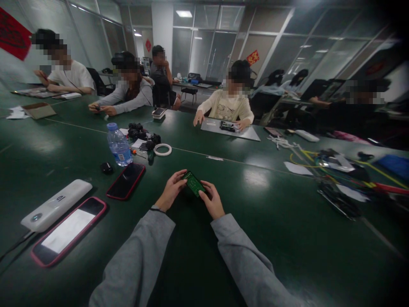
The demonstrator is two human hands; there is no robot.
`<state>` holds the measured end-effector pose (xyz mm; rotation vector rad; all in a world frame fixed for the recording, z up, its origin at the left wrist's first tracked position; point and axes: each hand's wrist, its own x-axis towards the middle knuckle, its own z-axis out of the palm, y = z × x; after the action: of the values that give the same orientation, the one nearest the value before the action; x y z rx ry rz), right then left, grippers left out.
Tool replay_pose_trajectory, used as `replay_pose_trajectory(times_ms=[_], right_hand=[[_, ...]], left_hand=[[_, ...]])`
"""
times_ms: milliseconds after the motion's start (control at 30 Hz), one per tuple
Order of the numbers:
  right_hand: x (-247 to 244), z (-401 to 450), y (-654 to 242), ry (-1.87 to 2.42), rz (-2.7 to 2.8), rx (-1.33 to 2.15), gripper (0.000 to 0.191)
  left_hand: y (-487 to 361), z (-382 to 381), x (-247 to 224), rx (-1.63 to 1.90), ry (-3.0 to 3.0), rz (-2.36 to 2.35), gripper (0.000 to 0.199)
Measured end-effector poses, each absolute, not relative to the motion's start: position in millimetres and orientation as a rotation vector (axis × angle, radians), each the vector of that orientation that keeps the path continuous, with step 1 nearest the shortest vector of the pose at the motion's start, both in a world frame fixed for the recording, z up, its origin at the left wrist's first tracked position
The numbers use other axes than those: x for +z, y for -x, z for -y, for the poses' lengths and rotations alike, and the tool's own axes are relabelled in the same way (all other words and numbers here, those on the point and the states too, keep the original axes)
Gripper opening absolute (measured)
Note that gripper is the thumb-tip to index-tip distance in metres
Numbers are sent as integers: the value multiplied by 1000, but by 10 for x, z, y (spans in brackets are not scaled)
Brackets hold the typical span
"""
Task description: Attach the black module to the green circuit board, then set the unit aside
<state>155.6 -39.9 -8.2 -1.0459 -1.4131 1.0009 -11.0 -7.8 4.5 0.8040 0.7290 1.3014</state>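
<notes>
A small green circuit board [194, 184] is held between my two hands above the dark green table [255, 221], its patterned face turned toward me. My left hand [172, 189] grips its upper left end, with the thumb along the near edge. At its lower right end, my right hand [212, 199] pinches it between thumb and fingers. The board is tilted, and the fingertips behind it are partly hidden. Nearest to my left hand lies a dark phone in a red case [126, 181].
On the left are a lit phone [68, 230], a white device [57, 205], a black case [106, 167] and a water bottle [119, 147]. A tape roll [162, 149] lies farther back. Cables [338, 196] spread at the right. Several people sit beyond.
</notes>
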Motion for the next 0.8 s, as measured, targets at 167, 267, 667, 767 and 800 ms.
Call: replay_pose_trajectory(times_ms=[167,267,667,767,800], right_hand=[[-43,465,-1315,1171,1419,554,41],[5,515,-1196,1218,1588,257,42],[76,676,-1087,1100,1960,139,57],[52,659,-1093,1150,1908,206,56],[46,652,-1094,1168,1905,241,56]], left_hand=[[26,100,83,1262,-555,-647,38],[-2,132,110,1134,-536,-592,39],[108,120,43,1091,-313,-593,68],[88,94,38,1157,-307,-593,65],[81,89,33,1168,-313,-590,65]])
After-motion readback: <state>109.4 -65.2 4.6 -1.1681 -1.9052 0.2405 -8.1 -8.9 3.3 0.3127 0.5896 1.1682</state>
